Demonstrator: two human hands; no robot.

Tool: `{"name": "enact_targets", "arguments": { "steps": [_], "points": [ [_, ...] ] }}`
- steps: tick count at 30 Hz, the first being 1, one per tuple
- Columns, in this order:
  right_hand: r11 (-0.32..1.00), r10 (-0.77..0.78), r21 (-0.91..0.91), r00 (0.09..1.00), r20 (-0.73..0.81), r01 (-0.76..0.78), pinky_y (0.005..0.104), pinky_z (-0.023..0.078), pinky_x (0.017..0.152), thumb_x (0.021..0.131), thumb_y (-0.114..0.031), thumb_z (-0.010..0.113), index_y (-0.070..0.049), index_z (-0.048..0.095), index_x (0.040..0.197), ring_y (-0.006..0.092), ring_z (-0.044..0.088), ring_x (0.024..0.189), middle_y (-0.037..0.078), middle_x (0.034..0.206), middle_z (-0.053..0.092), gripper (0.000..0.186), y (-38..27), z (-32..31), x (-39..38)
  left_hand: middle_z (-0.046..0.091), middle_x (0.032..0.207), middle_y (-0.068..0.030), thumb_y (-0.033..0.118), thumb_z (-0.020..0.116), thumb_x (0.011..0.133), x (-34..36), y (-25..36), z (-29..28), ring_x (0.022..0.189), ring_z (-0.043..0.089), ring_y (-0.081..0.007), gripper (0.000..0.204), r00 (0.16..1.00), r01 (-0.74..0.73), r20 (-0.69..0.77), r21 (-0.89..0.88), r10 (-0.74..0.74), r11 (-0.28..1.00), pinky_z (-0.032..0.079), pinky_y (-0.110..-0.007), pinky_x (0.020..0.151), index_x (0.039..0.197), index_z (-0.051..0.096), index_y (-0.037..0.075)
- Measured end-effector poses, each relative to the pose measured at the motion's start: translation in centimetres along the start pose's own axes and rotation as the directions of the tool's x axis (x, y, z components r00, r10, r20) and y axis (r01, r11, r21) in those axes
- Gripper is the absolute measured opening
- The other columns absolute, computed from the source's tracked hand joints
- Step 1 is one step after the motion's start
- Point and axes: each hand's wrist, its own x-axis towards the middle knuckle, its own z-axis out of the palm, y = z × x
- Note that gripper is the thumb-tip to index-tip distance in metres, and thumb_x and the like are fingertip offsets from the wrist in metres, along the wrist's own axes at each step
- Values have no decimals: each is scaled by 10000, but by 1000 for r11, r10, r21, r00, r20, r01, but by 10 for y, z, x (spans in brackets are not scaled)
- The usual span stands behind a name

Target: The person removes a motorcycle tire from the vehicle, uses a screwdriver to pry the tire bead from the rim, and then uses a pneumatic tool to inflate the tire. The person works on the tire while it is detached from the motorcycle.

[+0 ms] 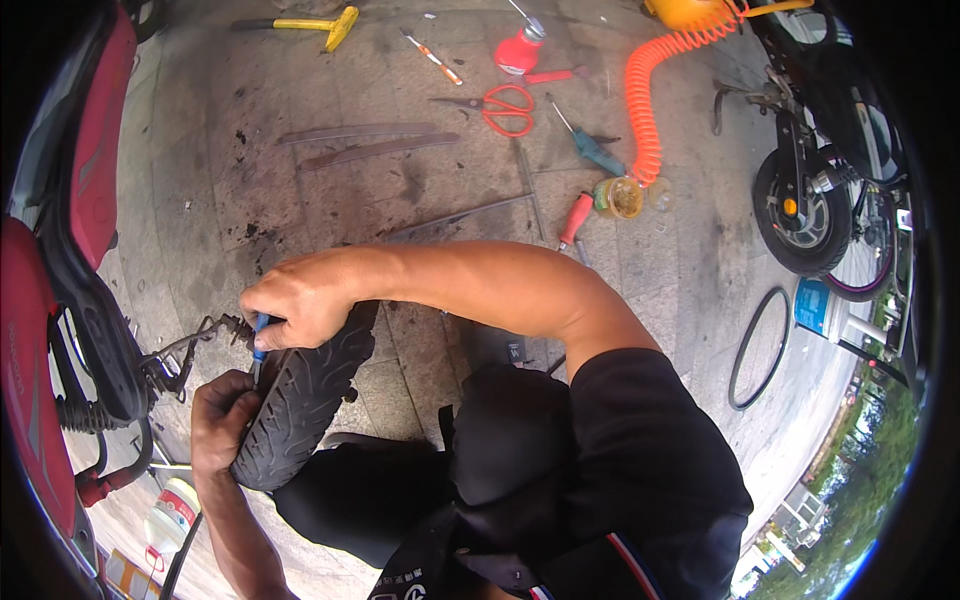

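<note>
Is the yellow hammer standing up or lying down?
Lying down. The yellow hammer stretches sideways along the paving, its handle and head both showing.

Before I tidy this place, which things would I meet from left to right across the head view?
Red motorbike → black treaded tyre → orange-handled scissors → teal-handled tool → coiled orange hose → scooter wheel.

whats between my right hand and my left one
A blue-handled tool: your right hand holds its handle, and its metal shaft points down toward your left hand, along the tyre's edge. This shows in the head view.
</note>
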Motion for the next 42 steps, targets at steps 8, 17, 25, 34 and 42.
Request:
{"name": "enact_targets", "arguments": {
  "steps": [8, 17, 25, 34, 42],
  "points": [
    [999, -14, 32, 1000, 19, 13, 496, 517, 799, 927, -353, 675, -11, 661, 1001, 409, 671, 919, 209, 896, 689, 350, 1, 0, 1, 676, 836, -22, 35, 655, 913, 0, 0, -1, 758, 585, -79, 80, 1000, -18, 6, 12, 18, 1000, 475, -243, 712, 957, 669, -31],
    [998, -36, 60, 999, 12, 35, 460, 523, 787, 875, -299, 734, -23, 690, 1021, 369, 686, 906, 196, 901, 698, 315, 2, -2, 3, 677, 839, -20, 26, 669, 909, -1, -2, -1, 760, 586, -79, 85, 999, -9, -31, 2, 9, 1000, 477, -241, 720, 973, 667, -30],
    [995, -87, 50, 996, 13, 86, 462, 522, 774, 867, -307, 742, -14, 708, 977, 369, 691, 874, 199, 871, 706, 315, 1, -7, 3, 679, 847, -23, 16, 672, 911, -1, -1, 0, 759, 588, -77, 77, 1000, -13, -27, -31, 12, 999, 485, -242, 719, 974, 662, -27],
    [997, -73, 11, 997, 10, 73, 474, 523, 767, 864, -333, 742, -6, 712, 946, 387, 689, 852, 204, 835, 702, 339, -1, -5, 5, 682, 855, -37, -9, 657, 904, -1, 0, 0, 755, 590, -81, 66, 999, -18, -34, 8, 18, 1000, 488, -245, 709, 967, 654, -28],
    [998, -61, 24, 998, -9, 61, 465, 520, 742, 837, -330, 756, -6, 709, 925, 379, 690, 839, 199, 831, 703, 339, -5, -9, 0, 689, 874, -41, -15, 645, 901, 0, 0, 0, 787, 603, -89, 93, 1000, -10, -20, 39, 11, 999, 494, -250, 746, 991, 659, -34]
  ]
}}
